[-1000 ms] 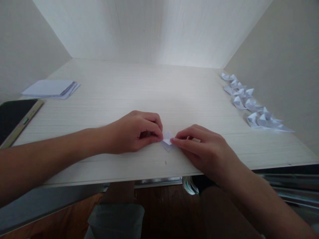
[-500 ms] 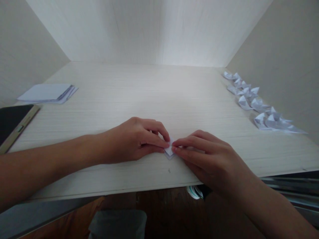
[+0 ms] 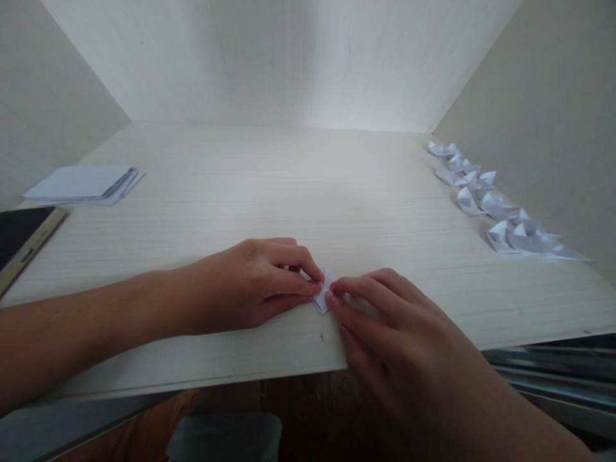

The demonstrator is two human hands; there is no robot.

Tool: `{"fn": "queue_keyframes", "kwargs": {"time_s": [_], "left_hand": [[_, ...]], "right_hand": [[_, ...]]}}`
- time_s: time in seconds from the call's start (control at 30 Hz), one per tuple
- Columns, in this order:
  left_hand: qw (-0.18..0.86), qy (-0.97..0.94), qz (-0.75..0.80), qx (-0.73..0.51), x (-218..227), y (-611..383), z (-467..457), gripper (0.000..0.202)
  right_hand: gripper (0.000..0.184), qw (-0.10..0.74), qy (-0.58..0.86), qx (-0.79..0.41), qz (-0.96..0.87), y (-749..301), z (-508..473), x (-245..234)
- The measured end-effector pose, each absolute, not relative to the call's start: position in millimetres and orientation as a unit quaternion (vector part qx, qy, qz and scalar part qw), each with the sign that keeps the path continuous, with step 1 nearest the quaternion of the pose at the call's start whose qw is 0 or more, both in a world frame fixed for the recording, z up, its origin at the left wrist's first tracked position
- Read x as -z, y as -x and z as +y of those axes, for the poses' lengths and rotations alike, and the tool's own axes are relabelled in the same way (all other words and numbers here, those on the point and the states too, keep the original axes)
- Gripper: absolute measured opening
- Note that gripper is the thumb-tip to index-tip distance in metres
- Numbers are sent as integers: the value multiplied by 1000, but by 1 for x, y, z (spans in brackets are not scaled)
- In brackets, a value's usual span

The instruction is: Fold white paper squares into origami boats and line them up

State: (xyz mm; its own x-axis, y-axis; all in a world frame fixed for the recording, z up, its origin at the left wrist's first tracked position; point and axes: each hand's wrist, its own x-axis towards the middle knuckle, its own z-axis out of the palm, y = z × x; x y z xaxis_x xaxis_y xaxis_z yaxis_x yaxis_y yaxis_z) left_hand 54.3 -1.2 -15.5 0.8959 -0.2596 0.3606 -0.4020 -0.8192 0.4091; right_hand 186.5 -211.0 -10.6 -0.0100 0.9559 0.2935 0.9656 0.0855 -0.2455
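Relative to the earlier frame, the right hand sits lower, its outer fingers dropped toward the near edge of the table and spread away from its leading fingertips; the left hand shows little change apart from a slight shift of the whole view. The small piece of folded white paper lies on the tabletop near the front edge, directly between the two sets of fingertips: to the right of the left grip and to the left of the right grip. Its visible outline is a diamond, the long axis apparently running toward and away from the person, with one corner pointing at the near edge. Both hands touch it, so neither is clearly nearer. The left fingertips are nearly closed on its left side; the right fingertips are drawn close together on its right side, a narrow gap between them. Which layers each grip takes in cannot be told.

Count: two hands; one folded piece between them; one stack of white paper at left, its sheets too close to number; one smartphone just nearer than the stack; roughly a dozen folded paper boats along the right wall, overlapping too much for an exact figure.
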Motion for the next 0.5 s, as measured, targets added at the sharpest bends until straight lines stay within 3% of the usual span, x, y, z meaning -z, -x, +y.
{"fn": "queue_keyframes", "kwargs": {"time_s": [0.2, 0.5], "left_hand": [[255, -941, -166, -149, 18, -53, -2, 20], [248, -943, -161, -150, 16, -55, -4, 24]], "right_hand": [[28, 127, 692, 0, -710, -178, -216, 9], [28, 146, 698, 7, -701, -176, -219, 11]]}}
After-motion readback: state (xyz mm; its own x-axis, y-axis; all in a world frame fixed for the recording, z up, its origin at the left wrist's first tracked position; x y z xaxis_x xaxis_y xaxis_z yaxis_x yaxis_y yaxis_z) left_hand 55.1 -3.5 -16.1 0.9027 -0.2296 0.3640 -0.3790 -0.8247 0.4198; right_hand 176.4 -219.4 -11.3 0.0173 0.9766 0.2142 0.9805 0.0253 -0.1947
